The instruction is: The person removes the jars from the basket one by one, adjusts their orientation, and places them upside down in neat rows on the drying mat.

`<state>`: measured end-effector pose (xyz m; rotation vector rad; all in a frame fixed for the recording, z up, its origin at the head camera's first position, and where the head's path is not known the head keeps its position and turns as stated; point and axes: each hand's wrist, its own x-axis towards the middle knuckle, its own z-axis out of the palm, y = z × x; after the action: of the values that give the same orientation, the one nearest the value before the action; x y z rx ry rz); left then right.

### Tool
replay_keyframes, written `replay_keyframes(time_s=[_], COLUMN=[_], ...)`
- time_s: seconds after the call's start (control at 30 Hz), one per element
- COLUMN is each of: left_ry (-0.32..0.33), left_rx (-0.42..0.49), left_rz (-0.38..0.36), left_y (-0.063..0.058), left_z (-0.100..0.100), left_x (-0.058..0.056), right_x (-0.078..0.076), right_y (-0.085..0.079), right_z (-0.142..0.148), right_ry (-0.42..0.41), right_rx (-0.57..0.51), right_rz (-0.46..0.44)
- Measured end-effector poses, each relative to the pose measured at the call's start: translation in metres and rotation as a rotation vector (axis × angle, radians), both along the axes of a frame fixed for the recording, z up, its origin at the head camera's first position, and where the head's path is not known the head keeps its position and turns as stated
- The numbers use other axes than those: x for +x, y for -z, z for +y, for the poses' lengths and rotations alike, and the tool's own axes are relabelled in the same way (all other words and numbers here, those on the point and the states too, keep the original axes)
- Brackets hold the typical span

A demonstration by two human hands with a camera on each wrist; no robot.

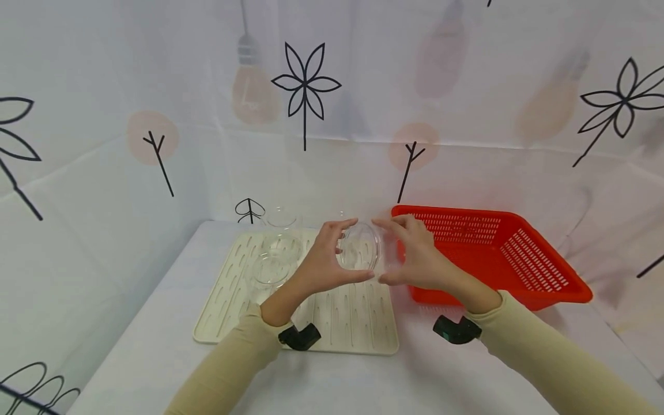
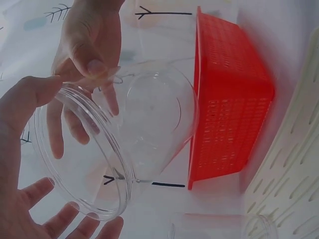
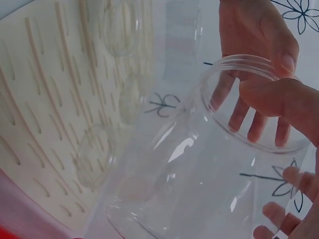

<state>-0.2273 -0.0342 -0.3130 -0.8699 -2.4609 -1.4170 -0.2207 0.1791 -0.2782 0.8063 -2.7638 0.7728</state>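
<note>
A clear, wide-mouthed jar (image 1: 358,248) is held up above the drying mat (image 1: 358,331), its round mouth tilted toward the head camera. My left hand (image 1: 323,264) grips the jar at its rim, thumb on one side and fingertips spread along the other, as the left wrist view shows. Around the opposite side of the same jar, my right hand (image 1: 417,253) holds it with the thumb at the rim and fingers bent near the wall. Transparency makes the exact finger contacts hard to see. Other clear jars (image 1: 271,270) stand on the mat, left of my left hand.
On the right, just beyond my right hand, stands a red perforated basket (image 1: 461,209). White printed cloth (image 1: 332,178) hangs behind the white-covered table (image 1: 332,386). Each wrist carries a small black camera (image 1: 306,337).
</note>
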Motion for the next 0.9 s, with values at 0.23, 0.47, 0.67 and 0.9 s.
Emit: replay_keyframes(time_s=[0.23, 0.47, 0.67, 0.9], left_ry=[-0.016, -0.029, -0.042, -0.04], left_rx=[0.022, 0.061, 0.107, 0.163], left_rz=[-0.005, -0.051, -0.044, -0.052], left_y=[0.003, 0.006, 0.009, 0.011], left_z=[-0.004, -0.01, -0.013, -0.015], left_x=[0.001, 0.003, 0.003, 0.003], right_x=[0.003, 0.008, 0.009, 0.009], right_y=[0.001, 0.013, 0.032, 0.044], right_z=[0.003, 0.012, 0.016, 0.011], right_ry=[0.025, 0.173, 0.243, 0.223], right_rx=[-0.09, -0.329, -0.514, -0.718], right_rz=[-0.053, -0.126, -0.154, -0.216])
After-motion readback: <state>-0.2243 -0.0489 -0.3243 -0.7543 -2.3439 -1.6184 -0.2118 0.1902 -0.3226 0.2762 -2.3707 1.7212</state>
